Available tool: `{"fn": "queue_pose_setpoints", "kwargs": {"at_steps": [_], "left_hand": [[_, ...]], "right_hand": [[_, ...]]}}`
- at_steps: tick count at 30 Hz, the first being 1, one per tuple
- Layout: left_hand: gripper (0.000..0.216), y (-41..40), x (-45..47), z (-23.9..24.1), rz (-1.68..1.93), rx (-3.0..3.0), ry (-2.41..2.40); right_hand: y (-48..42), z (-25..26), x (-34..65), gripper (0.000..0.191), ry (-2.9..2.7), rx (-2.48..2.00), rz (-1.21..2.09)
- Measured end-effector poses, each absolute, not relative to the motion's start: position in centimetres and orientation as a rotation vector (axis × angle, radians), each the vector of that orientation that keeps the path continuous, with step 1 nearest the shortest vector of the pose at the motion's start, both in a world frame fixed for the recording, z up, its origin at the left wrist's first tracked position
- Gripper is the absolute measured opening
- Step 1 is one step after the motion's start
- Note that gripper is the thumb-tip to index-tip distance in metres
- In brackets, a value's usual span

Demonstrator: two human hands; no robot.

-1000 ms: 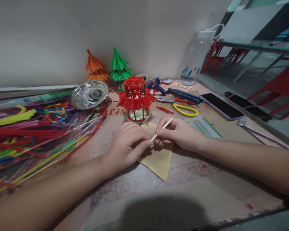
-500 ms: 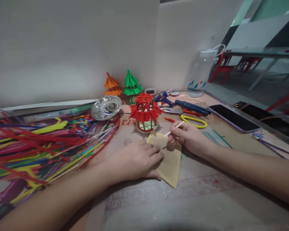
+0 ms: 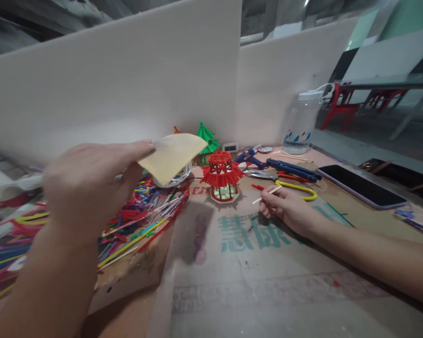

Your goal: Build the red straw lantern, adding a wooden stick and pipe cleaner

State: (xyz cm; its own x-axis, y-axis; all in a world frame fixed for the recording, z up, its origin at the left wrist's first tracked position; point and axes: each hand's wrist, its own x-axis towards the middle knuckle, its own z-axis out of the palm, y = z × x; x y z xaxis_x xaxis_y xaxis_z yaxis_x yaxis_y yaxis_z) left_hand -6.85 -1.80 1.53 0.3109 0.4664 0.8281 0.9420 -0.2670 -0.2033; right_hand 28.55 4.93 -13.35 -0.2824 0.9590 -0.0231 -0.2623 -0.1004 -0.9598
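My left hand (image 3: 95,180) is raised over the pile of craft strips, pinching a piece of yellowish paper or card (image 3: 174,155) by its left corner. Resting on the table at the right, my right hand (image 3: 280,205) grips a thin wooden stick (image 3: 267,194) that points left and slightly down. Between and beyond the hands stands a small red tiered pavilion model (image 3: 221,176) with a pale base. Behind it is a green model (image 3: 207,141), and an orange one (image 3: 176,129) is mostly hidden by the paper.
Colourful pipe cleaners and strips (image 3: 144,202) cover the left side. A clear dish (image 3: 183,174) lies partly behind the paper. At the back right are a glue gun (image 3: 250,157), blue-handled pliers (image 3: 292,170), yellow-handled scissors (image 3: 299,189), a water bottle (image 3: 301,122) and a phone (image 3: 361,185).
My left hand has lifted the paper off the table and carried it up and left, uncovering green printed characters. The right hand still holds the stick. The view has tilted up.
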Motion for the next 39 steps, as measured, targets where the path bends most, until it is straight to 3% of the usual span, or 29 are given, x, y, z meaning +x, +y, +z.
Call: {"fn": "queue_pose_setpoints", "kwargs": {"at_steps": [4,9,13,20,31,39], "left_hand": [[0.043,4.3,-8.6,-2.5,-0.345,-1.871,-1.575],[0.025,8.5,-10.0,-7.1,-0.034,-2.058,-1.690],[0.050,8.5,-11.2,-7.7,0.002,-2.038,-1.708],[0.027,9.2,-10.9,-10.0,0.075,-2.129,-1.607],[0.030,7.9,-12.5,-6.0,0.129,-2.048,-1.647],[0.036,8.8,-11.9,-8.5,0.106,-2.072,-1.640]], "right_hand": [[5.0,-13.5,28.5,0.051,-1.148,-0.911,1.595],[5.3,-13.9,28.6,0.049,-1.195,-0.920,1.598],[5.2,-13.8,28.6,0.050,-1.197,-0.911,1.607],[5.0,-13.5,28.5,0.052,-1.241,-0.927,1.604],[4.9,-13.3,28.4,0.049,-1.301,-0.940,1.588],[4.7,-13.1,28.4,0.048,-1.303,-0.941,1.577]]}}
